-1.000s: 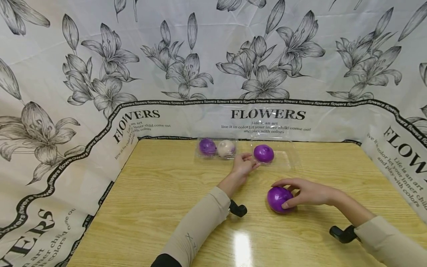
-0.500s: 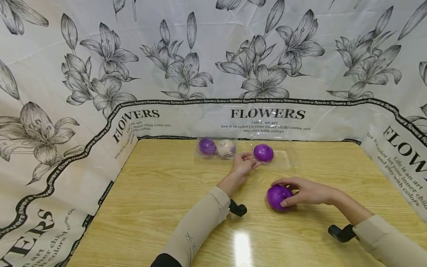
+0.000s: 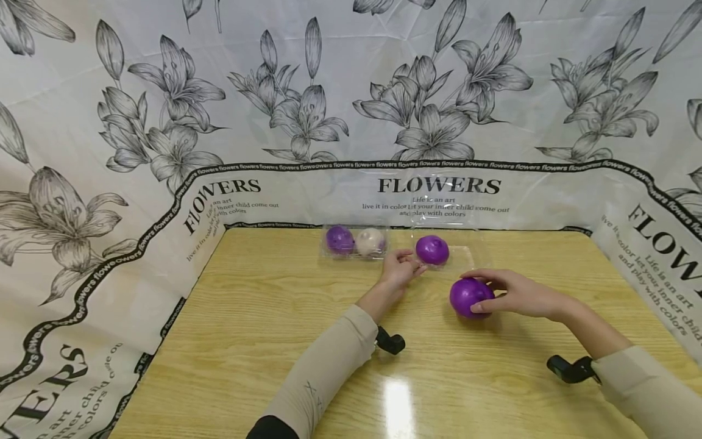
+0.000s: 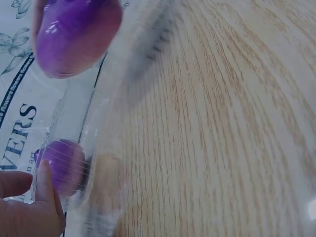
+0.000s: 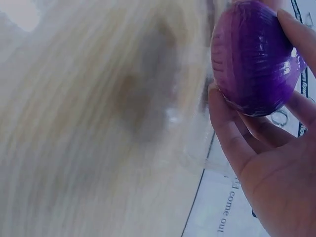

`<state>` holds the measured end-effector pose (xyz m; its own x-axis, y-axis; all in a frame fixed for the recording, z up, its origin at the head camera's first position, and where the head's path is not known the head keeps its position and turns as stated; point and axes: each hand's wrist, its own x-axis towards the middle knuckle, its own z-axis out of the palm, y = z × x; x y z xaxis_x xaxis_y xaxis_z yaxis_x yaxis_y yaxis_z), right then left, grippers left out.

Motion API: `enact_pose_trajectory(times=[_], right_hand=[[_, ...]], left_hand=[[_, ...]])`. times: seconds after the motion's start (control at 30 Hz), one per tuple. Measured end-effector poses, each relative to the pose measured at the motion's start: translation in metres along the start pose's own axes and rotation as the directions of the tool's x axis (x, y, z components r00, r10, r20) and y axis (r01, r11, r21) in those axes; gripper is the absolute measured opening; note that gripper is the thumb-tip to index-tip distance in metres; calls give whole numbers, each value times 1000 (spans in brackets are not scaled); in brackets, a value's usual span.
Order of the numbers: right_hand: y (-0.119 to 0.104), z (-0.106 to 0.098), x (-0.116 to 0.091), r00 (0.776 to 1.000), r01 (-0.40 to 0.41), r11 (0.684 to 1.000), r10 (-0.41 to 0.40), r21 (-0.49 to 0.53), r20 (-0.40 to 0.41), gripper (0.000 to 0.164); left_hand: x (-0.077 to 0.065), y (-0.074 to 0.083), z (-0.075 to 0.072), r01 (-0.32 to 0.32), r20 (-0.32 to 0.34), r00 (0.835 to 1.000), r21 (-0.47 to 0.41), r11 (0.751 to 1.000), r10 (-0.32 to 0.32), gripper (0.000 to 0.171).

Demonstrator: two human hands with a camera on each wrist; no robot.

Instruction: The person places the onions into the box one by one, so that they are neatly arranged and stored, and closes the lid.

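My right hand [image 3: 529, 296] grips a glossy purple ball [image 3: 465, 299] with a small nub, thumb on the near side and fingers over the far side. In the right wrist view the held ball [image 5: 254, 59] appears shiny, with faint ridges, and its shadow falls on the table. A clear plastic box [image 3: 465, 258] with its lid raised stands at the back. Inside its left half sits another purple ball [image 3: 432, 250]. My left hand [image 3: 397, 272] pinches the box's front left corner; in the left wrist view its fingers [image 4: 45, 185] are at the clear wall.
Left of the open box is a second clear box [image 3: 355, 256], holding a purple ball [image 3: 339, 239] and a whitish one [image 3: 370, 242]. Both stand near the back edge of the wooden table [image 3: 263, 317]. A flower-printed cloth [image 3: 307, 195] rises behind and at the sides.
My right hand has carried the purple ball up off the table, away from me and slightly right, closer to the open box. My left hand keeps its place at the box corner.
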<state>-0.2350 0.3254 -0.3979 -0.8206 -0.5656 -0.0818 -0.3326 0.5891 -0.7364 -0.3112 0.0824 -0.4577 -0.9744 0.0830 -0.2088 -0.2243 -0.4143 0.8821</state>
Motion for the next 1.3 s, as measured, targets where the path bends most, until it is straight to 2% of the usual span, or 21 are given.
enact_pose_trajectory(times=[0.23,0.43,0.87,1.3], right_hand=[[-4,-19,3,994,-30,997,23,-67,-109,65],[0,-29,9,986,-62,994,47,-91,-158,64],[6,-34,29,964,-135,989,117,-64,-239,76],[6,-36,50,940,-187,980,158,-70,-302,78]], left_hand=[[0,0,1,-4,-1,1000,14,1000,4,39],[0,0,1,-8,-3,1000,13,1000,8,39],[-2,1,1,-10,3,1000,6,1000,10,41],[-2,-1,1,-15,4,1000,17,1000,15,40]])
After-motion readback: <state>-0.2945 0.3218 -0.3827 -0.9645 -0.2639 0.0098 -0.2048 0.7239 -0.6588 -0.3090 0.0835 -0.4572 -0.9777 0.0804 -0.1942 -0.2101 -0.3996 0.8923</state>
